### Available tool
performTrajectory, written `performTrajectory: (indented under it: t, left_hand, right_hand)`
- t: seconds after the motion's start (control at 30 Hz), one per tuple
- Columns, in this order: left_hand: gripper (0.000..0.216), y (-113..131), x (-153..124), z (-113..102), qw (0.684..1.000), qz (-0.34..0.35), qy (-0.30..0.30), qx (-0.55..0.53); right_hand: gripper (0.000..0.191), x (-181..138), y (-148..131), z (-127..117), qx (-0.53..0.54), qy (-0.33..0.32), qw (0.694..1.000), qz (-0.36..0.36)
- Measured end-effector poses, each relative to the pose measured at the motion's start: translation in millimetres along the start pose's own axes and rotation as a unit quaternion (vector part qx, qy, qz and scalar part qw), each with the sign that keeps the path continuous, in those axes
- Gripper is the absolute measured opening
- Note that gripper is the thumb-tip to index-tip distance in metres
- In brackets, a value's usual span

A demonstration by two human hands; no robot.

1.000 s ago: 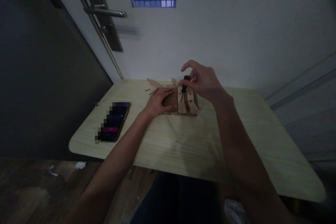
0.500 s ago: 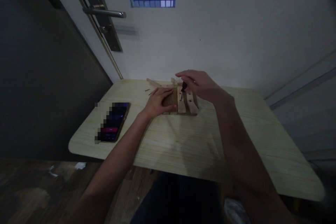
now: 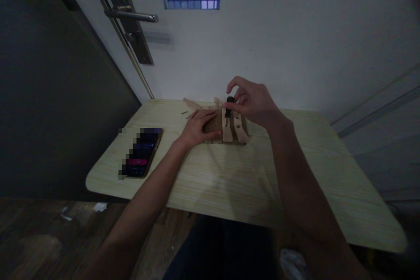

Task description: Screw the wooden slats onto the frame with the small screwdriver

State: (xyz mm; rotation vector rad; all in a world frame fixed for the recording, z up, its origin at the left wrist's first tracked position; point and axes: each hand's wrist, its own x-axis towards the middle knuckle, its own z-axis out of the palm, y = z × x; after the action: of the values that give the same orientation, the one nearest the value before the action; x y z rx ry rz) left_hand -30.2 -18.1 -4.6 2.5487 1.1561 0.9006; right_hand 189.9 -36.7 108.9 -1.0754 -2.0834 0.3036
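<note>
A brown wooden board (image 3: 212, 127) lies on the table, with two pale wooden strips across its right part. My left hand (image 3: 196, 127) rests flat on the board's left side, fingers spread. My right hand (image 3: 254, 104) grips the black handle of a screwdriver (image 3: 229, 109) between thumb and fingers. The screwdriver stands nearly upright, its tip down at the left pale strip (image 3: 227, 133). Dark holes show in the right pale strip (image 3: 239, 125), which has an angled front end.
More thin wooden pieces (image 3: 193, 103) lie behind the board, beside small screws or nails (image 3: 184, 113). A phone (image 3: 143, 153) lies on the table (image 3: 210, 175) at the left. A white door with a metal handle (image 3: 138, 16) rises behind the table.
My right hand has shifted its hold on the screwdriver: the index finger has lifted and curled, and more of the black handle shows. My left hand has stayed in place.
</note>
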Motion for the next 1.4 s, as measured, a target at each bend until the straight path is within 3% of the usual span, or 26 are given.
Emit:
performTrajectory:
  t: [0.33, 0.5, 0.6, 0.67, 0.8, 0.93, 1.1, 1.4]
  left_hand:
    - [0.071, -2, 0, 0, 1.0, -0.002, 0.001, -0.006]
    - [0.068, -2, 0, 1, 1.0, -0.003, 0.004, -0.006]
    - [0.07, -2, 0, 1, 1.0, -0.003, 0.006, -0.005]
    - [0.07, -3, -1, 1, 1.0, 0.0, 0.007, -0.004]
    - [0.069, -3, -1, 1, 1.0, -0.003, -0.002, -0.001]
    - [0.07, -4, -1, 0, 1.0, -0.006, -0.007, -0.008]
    - [0.07, -3, 1, 0, 1.0, -0.009, -0.01, -0.013]
    - [0.071, -4, 0, 0, 1.0, -0.011, -0.007, -0.007]
  right_hand:
    - [0.024, 5, 9, 6, -0.032, 0.035, 0.999, 0.015]
    - [0.011, 4, 10, 8, 0.032, 0.008, 0.999, -0.002]
    - [0.022, 1, 11, 7, 0.061, -0.014, 0.998, -0.01]
    - [0.025, 1, 12, 5, 0.049, -0.013, 0.999, -0.005]
    - [0.013, 0, 13, -2, -0.007, 0.005, 1.0, 0.022]
    - [0.02, 0, 11, -5, -0.045, 0.019, 0.999, 0.025]
    - [0.016, 2, 7, -3, -0.028, -0.016, 0.999, 0.001]
    - [0.02, 1, 6, -9, 0.006, -0.062, 0.998, 0.019]
